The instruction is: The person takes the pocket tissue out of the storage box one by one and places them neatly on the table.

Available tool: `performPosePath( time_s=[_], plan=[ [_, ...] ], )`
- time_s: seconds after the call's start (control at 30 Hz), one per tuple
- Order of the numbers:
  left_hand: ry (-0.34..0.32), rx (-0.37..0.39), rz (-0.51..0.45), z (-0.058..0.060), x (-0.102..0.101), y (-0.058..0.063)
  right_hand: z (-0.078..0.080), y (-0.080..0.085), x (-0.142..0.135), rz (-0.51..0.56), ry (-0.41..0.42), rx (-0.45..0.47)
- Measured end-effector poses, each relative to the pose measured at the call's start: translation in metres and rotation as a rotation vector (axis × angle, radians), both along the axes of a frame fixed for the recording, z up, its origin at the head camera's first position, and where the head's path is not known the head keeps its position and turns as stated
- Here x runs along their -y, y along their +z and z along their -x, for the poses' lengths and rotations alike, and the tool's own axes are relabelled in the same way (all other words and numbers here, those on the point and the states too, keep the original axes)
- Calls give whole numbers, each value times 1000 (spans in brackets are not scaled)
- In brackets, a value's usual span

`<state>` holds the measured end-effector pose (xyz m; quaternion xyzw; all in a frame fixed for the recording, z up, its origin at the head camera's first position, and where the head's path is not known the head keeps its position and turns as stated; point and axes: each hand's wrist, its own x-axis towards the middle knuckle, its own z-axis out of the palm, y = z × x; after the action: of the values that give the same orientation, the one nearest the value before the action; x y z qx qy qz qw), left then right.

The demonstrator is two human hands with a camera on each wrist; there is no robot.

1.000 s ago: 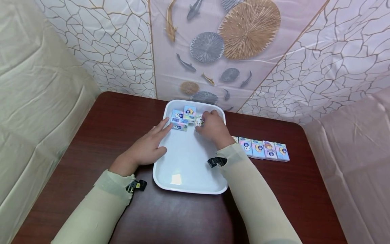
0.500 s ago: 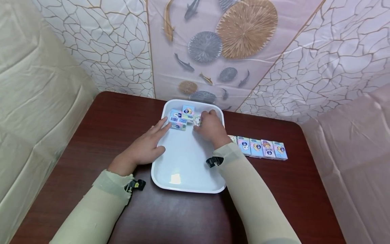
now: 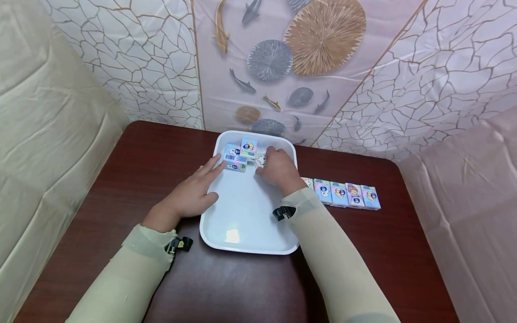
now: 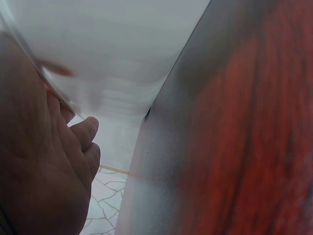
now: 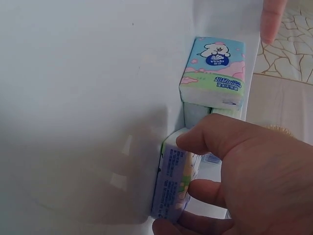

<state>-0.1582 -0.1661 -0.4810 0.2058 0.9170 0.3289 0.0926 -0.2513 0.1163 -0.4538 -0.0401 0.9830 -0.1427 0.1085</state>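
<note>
In the head view a white tray holds several small pocket tissue packs at its far end. My right hand pinches a tissue pack between thumb and fingers; the right wrist view shows it turned up on its edge. A blue and pink tissue pack lies just beyond it, printed side up. My left hand reaches over the tray's left rim with straight fingers. Its fingertips are right at the barcoded tissue pack. The left wrist view shows the left hand beside the tray's outer wall.
A row of tissue packs lies on the dark red wooden table, right of the tray and partly behind the right forearm. A patterned curtain hangs at the table's back edge, with pale cloth on both sides.
The head view has shifted slightly. Both hands keep their places at the tray, and the right hand still holds its tissue pack.
</note>
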Motion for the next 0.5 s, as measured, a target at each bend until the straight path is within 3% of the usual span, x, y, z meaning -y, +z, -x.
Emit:
performPosePath(
  time_s=[0.5],
  plan=[
    [2, 8, 4, -2, 0, 3, -1, 1, -1, 33, 14, -18]
  ],
)
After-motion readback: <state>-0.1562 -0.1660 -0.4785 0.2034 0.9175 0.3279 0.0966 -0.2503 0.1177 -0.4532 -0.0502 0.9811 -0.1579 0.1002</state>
